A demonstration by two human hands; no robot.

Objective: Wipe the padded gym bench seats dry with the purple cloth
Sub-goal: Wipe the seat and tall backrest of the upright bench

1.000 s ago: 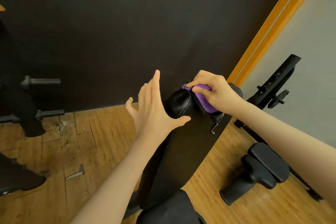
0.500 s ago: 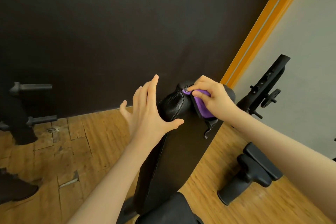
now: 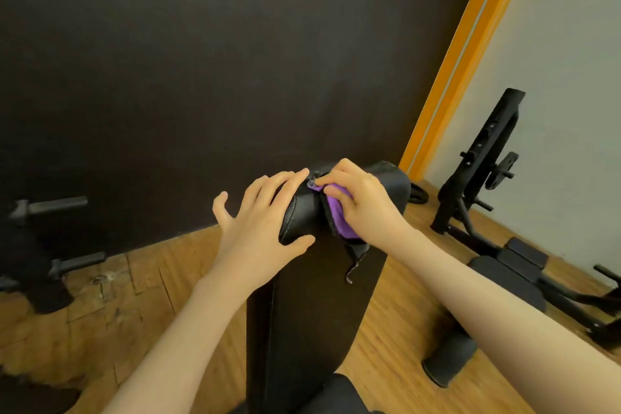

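Note:
A black padded bench back (image 3: 312, 306) rises tilted in front of me, its rounded top end near the dark wall. My right hand (image 3: 363, 205) grips the purple cloth (image 3: 337, 217) and presses it on the top of the pad, by a torn flap of black cover. My left hand (image 3: 265, 222) rests on the pad's upper left corner, fingers straight across the top and thumb on the front face. The lower seat pad (image 3: 332, 395) shows at the bottom edge.
A dark wall (image 3: 201, 77) stands close behind the bench, with an orange strip (image 3: 460, 54) at its right. A black rack with a weight plate (image 3: 484, 165) and another bench (image 3: 514, 265) stand at right. Black pegs (image 3: 50, 205) stick out at left. The floor is worn wood.
My left hand has moved from just beside the pad onto its top left corner. The right hand with the cloth has shifted slightly on the pad's top. The view has swung right.

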